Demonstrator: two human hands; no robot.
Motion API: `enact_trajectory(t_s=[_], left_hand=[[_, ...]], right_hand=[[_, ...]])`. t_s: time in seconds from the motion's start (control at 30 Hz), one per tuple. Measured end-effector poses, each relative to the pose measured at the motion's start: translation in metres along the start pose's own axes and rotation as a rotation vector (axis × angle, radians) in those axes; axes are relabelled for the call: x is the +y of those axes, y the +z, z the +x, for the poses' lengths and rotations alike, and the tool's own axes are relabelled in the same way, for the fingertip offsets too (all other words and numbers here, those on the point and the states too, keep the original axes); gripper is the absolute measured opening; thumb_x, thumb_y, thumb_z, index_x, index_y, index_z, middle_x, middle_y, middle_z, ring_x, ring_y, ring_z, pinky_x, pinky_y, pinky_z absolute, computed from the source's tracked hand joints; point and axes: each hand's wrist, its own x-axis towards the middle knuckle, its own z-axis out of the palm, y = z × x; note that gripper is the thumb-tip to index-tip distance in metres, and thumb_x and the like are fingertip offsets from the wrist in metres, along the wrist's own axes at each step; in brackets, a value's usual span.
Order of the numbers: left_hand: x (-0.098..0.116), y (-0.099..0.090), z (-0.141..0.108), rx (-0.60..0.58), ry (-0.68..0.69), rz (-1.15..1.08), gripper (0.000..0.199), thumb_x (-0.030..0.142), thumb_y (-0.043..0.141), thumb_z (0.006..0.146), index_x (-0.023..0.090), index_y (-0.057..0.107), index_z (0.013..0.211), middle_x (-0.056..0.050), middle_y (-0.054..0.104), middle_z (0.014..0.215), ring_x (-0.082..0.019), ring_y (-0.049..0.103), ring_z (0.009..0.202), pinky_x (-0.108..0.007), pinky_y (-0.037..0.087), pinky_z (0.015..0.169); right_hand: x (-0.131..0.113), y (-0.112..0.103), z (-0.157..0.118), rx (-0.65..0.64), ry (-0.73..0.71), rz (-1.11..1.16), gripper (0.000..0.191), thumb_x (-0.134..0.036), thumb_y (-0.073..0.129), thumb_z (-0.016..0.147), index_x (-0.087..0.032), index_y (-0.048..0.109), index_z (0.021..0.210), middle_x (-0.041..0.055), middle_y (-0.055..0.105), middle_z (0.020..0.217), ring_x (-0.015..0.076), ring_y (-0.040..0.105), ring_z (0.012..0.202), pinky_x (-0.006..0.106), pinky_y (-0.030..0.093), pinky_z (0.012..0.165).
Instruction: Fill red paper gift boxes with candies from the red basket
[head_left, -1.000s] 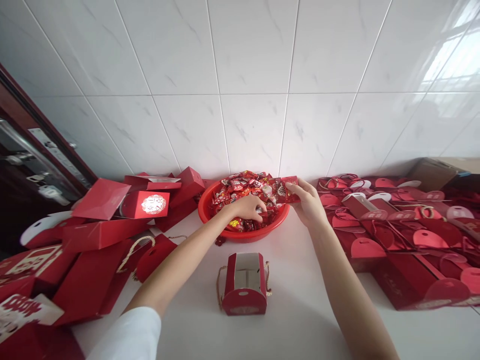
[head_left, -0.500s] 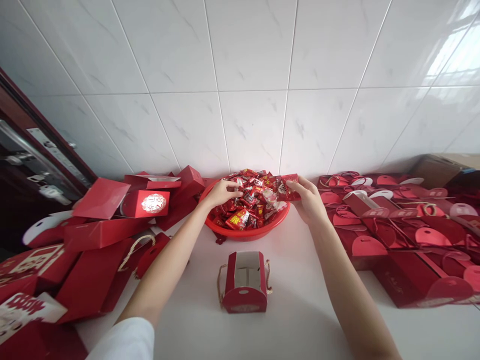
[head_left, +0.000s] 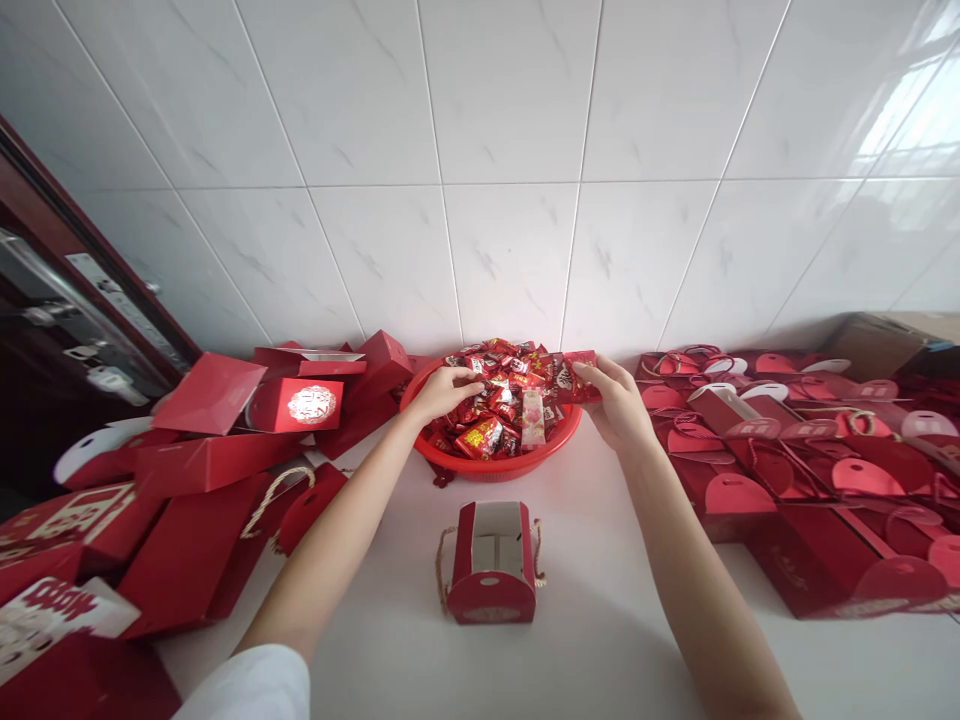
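A red plastic basin stands against the wall, heaped with wrapped candies in mostly red wrappers. Over its right rim, my right hand pinches a dark red candy packet between thumb and fingers. My left hand reaches over the left side of the heap, thumb and forefinger drawn together at the candies; what is between them is too small to make out. A pale pink wrapped candy lies on top of the heap. In front of the basin sits a small red gift box with its top open and rope handles.
Red boxes lie piled loosely on the left of the white table. Rows of red handled boxes fill the right side, with a brown carton behind. A tiled wall closes the back; a dark door is at far left.
The pale pink candy has dropped lower and now lies plainly on the front of the heap. Both hands stay almost where they were; the view has shifted slightly.
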Motion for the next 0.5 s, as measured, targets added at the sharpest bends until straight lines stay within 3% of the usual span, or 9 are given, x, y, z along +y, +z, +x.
enact_trajectory(t_s=[0.13,0.3,0.37,0.5], left_hand=[[0.003,-0.001,-0.003,0.070,0.046,0.172,0.026,0.033,0.073,0.078,0.020,0.077,0.100,-0.008,0.076,0.117,-0.029,0.067,0.114,-0.039,0.049,0.104],[0.014,0.006,-0.005,0.170,0.200,0.347,0.032,0.024,0.071,0.079,0.022,0.076,0.111,-0.008,0.068,0.132,-0.027,0.060,0.126,-0.039,0.044,0.111],[0.022,0.012,-0.007,0.101,0.286,0.362,0.024,0.024,0.066,0.083,0.022,0.077,0.104,-0.006,0.072,0.123,-0.024,0.065,0.118,-0.036,0.048,0.107],[0.043,0.032,-0.014,-0.198,0.348,0.479,0.022,0.019,0.057,0.085,0.023,0.078,0.088,-0.002,0.078,0.096,-0.021,0.071,0.093,-0.030,0.054,0.088]], right_hand=[[-0.002,0.001,-0.001,0.006,-0.003,0.012,0.025,-0.037,0.084,0.061,-0.022,0.072,0.076,-0.0007,0.071,0.080,0.0150,0.063,0.073,0.027,0.054,0.065],[-0.004,0.001,-0.001,-0.003,-0.008,0.004,0.024,-0.037,0.083,0.062,-0.022,0.073,0.077,-0.0010,0.071,0.080,0.0149,0.063,0.074,0.027,0.053,0.067],[-0.004,0.001,-0.001,0.000,-0.008,0.003,0.023,-0.037,0.083,0.062,-0.022,0.073,0.077,-0.0012,0.070,0.079,0.0149,0.062,0.073,0.027,0.053,0.066],[-0.004,0.001,-0.002,0.000,-0.003,0.011,0.025,-0.037,0.084,0.061,-0.021,0.071,0.076,-0.0014,0.070,0.077,0.0142,0.061,0.071,0.026,0.053,0.065]])
